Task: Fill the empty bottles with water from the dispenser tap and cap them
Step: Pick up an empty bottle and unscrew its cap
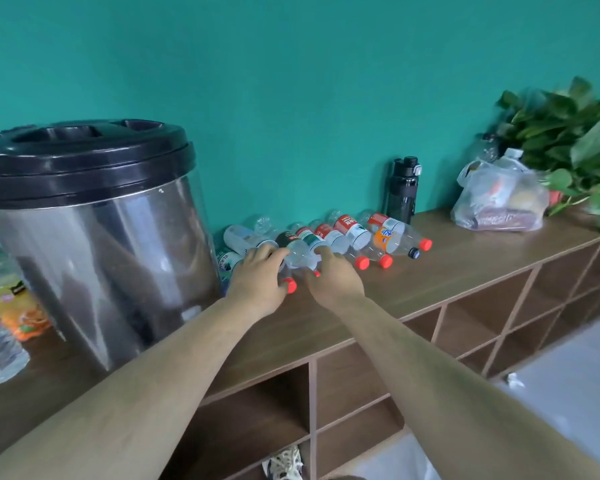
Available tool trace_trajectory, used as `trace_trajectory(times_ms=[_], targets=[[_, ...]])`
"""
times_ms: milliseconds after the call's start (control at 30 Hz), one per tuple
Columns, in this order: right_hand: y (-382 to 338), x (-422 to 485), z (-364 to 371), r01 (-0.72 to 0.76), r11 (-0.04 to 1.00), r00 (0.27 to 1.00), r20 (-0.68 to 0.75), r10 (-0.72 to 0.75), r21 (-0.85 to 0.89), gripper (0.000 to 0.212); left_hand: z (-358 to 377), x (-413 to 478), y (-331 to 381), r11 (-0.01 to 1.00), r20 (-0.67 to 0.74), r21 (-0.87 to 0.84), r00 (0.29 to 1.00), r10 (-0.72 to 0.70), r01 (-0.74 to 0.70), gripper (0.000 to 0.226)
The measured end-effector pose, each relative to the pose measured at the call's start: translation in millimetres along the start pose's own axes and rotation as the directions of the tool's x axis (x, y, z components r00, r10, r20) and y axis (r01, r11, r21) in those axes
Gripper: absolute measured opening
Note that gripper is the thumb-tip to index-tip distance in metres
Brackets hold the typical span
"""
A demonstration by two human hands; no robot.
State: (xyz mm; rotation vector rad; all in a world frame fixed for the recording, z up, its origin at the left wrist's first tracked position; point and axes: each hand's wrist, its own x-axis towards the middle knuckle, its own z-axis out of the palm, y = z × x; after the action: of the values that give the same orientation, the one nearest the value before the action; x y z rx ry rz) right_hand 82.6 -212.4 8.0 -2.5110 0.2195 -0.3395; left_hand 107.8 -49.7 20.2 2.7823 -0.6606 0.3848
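Shelf top (465, 265): left grip (257, 280), right grip (331, 278) curled round bottles (300, 258).

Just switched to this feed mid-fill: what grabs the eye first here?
The big clear dispenser with a black lid dominates the counter's left. Right of it, empty bottles lie in a row along the teal wall, most red-capped. At the row's dispenser end the left hand grips a red-capped bottle, the right hand the clear bottle beside it.
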Motion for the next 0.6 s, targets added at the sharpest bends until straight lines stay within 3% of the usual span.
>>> trace_trajectory(times_ms=[133,367,600], targets=[[-5,31,16,-0.053,0.997,0.999,-0.009,0.052,-0.058,0.062,12,16,-7,0.999,0.001,0.032,1.0,0.004,-0.004,0.067],[-6,52,31,-0.122,0.989,0.993,0.001,0.122,-0.08,0.046,18,23,-10,0.999,0.0,0.041,1.0,0.023,-0.023,0.06],[-1,24,-11,-0.066,0.993,0.963,-0.254,0.089,0.096,0.043,-22,17,9,0.997,-0.045,0.045,0.997,0.06,-0.058,0.074]])
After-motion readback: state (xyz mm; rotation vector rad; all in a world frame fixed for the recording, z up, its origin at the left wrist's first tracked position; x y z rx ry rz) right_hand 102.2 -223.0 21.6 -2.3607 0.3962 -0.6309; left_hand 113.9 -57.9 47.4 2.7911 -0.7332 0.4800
